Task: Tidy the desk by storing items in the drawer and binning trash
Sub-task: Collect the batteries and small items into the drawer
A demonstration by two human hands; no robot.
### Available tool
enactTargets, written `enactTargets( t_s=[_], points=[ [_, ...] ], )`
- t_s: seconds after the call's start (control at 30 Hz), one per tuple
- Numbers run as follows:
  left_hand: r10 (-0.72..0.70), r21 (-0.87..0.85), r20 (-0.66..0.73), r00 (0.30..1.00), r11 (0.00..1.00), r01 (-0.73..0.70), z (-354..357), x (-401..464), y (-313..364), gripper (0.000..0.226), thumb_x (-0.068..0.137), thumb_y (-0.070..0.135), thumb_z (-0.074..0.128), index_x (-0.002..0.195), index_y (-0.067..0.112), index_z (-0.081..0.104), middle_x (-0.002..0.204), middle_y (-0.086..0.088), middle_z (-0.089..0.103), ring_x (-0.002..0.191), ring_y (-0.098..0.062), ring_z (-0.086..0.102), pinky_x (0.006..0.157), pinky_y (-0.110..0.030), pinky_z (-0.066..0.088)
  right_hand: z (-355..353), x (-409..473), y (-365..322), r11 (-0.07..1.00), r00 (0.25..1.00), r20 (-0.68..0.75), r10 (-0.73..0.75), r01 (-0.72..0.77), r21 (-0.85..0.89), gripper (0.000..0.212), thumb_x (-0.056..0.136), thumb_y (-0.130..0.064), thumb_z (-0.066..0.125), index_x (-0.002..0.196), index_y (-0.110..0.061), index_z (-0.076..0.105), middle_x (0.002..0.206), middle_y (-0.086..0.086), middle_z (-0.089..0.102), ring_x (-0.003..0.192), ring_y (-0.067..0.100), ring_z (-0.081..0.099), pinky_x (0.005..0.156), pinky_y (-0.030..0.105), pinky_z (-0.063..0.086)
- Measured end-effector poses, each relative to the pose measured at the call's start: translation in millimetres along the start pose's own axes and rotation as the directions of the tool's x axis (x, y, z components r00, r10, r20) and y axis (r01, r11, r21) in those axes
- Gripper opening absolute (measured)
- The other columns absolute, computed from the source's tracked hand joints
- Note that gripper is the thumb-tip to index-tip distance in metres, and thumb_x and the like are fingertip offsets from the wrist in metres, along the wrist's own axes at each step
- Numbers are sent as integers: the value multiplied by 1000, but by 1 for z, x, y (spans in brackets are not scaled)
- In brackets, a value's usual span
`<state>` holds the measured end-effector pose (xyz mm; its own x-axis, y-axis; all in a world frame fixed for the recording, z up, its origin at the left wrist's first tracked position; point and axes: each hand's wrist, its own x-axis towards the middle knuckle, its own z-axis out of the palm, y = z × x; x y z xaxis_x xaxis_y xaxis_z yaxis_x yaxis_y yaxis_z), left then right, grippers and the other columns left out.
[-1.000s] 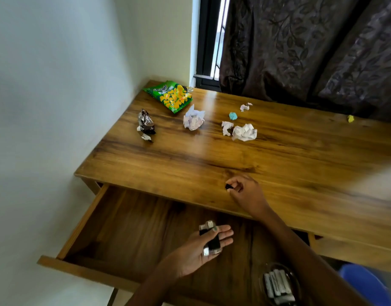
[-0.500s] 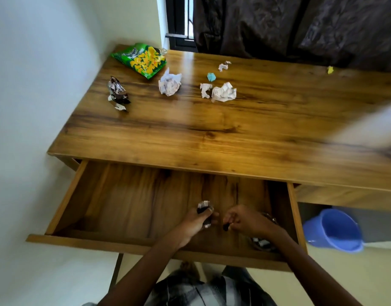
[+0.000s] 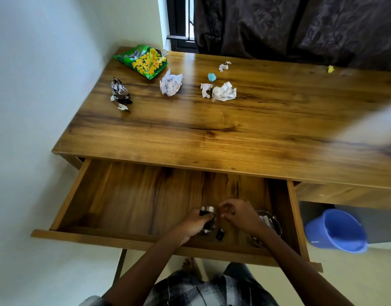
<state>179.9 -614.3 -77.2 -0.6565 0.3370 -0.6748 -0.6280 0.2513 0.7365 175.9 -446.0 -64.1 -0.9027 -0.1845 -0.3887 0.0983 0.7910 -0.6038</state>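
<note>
A: Nearest us, the left hand (image 3: 195, 221) grips a bunch of small black clips (image 3: 207, 217) inside the open drawer (image 3: 132, 202); the right hand (image 3: 238, 214) beside it hangs loosely curled, holding nothing.

B: One small black piece (image 3: 220, 233) already lies in that drawer, next to a glass bowl (image 3: 273, 224) of white sticks.

A: Beyond the drawer, crumpled papers (image 3: 223, 92) and a snack bag (image 3: 143, 61) wait on the surface (image 3: 234, 133); the blue bin (image 3: 336, 230) sits right of the drawer, its contents unclear.

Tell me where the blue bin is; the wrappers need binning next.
In the head view the blue bin sits on the floor at the right, just past the open drawer's right side and below the desk's front edge.
</note>
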Motion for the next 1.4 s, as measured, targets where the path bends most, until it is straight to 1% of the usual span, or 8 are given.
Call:
enactTargets(
  t_s=[0.13, 0.3, 0.67, 0.77, 0.9, 1.03, 1.23, 1.4],
  points=[
    [51, 54, -1, 999, 997, -51, 2, -3, 2, 22, 98, 19, 47, 113, 10, 61, 103, -3, 65, 93, -13, 61, 70, -15, 47, 3, 4, -7, 996, 999, 47, -4, 0, 92, 35, 85, -19, 65, 119, -18, 58, 114, -1, 62, 97, 7, 57, 76, 15, 45],
    [62, 46, -37, 997, 997, -61, 4, -3, 1, 16, 98, 19, 46, 91, 19, 60, 92, -1, 63, 90, -14, 59, 76, -22, 45, 16, 4, -13, 997, 999, 46, 0, -4, 77, 29, 84, -11, 63, 112, -15, 62, 114, 3, 63, 102, 15, 59, 92, 34, 49],
    [98, 267, -350, 932, 964, -1, -8, 6, -15, 13, 92, 15, 53, 86, 10, 62, 89, -15, 66, 77, -20, 57, 66, -28, 41, 25, 4, -4, 999, 999, 30, 45, -44, -18, 29, 83, -11, 65, 112, -11, 61, 100, -2, 59, 78, 0, 48, 61, 7, 39],
    [132, 347, -391, 911, 938, 14, -12, 7, -17, 21, 94, 22, 53, 74, 20, 60, 80, -7, 64, 73, -20, 59, 66, -30, 45, 29, 3, 0, 993, 997, 25, 73, -70, -90, 33, 82, -13, 67, 113, -15, 57, 116, 4, 54, 93, 11, 53, 72, 12, 41],
    [221, 473, -434, 873, 881, 13, -15, 7, -17, 21, 91, 28, 57, 84, 13, 71, 77, -8, 66, 72, -20, 60, 67, -35, 51, 33, 0, 4, 982, 992, 31, 125, -119, -149, 29, 83, -9, 63, 111, -16, 55, 112, 4, 56, 96, 15, 56, 82, 27, 50],
    [159, 456, -392, 906, 889, 41, -14, 5, -15, 12, 89, 24, 62, 97, 17, 67, 94, -4, 69, 82, -15, 62, 74, -34, 51, 31, -2, 3, 989, 993, 32, 113, -109, -99, 17, 87, -7, 57, 103, -12, 58, 101, 2, 60, 86, 9, 53, 74, 23, 47],
    [185, 576, -368, 911, 815, 68, -11, 2, -13, 43, 83, 17, 69, 121, 25, 50, 105, -1, 61, 90, -14, 59, 72, -23, 47, 32, -2, 10, 993, 993, -10, 116, -115, 38, 27, 82, 5, 58, 100, -14, 62, 92, -3, 59, 83, 6, 54, 66, 14, 47],
    [220, 669, -282, 934, 743, 27, -23, -2, -18, 42, 85, 7, 62, 122, 24, 54, 115, -3, 62, 101, -17, 59, 81, -24, 49, 29, -3, 11, 998, 998, -19, 67, -66, 22, 35, 84, -1, 60, 116, -14, 60, 115, 3, 58, 100, 11, 56, 80, 17, 45]
  ],
)
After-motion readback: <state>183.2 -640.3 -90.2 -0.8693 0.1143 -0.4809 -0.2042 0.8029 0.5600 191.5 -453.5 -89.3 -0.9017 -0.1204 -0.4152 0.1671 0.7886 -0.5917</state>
